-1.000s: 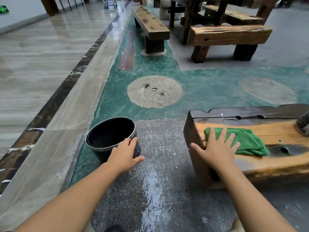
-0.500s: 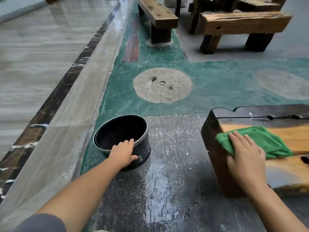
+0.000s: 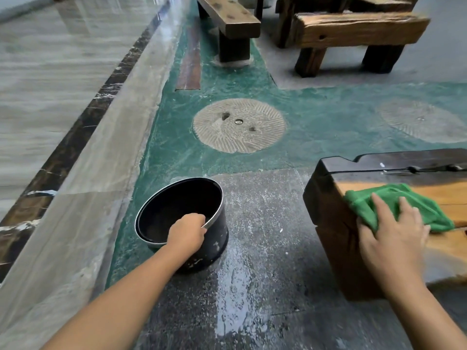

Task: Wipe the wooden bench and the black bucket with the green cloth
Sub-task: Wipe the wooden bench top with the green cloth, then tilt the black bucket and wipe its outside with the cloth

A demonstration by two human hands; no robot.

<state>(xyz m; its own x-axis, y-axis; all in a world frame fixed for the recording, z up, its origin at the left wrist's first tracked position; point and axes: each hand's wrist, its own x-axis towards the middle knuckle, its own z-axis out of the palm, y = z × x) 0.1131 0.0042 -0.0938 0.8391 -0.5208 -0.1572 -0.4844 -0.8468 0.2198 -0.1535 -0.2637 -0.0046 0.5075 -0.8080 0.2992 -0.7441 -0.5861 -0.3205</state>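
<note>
Head view shows your left hand point(image 3: 188, 232) hooked over the near rim of the black bucket point(image 3: 217, 238), fingers curled inside and gripping it. That bucket stands upright on the wet grey floor point(image 3: 265, 286), left of the table point(image 3: 336, 223). Your right hand point(image 3: 393, 234) lies flat with fingers spread, pressing the green cloth point(image 3: 389, 198) onto the table's top by its left end (the cloth is bunched, not folded).
</note>
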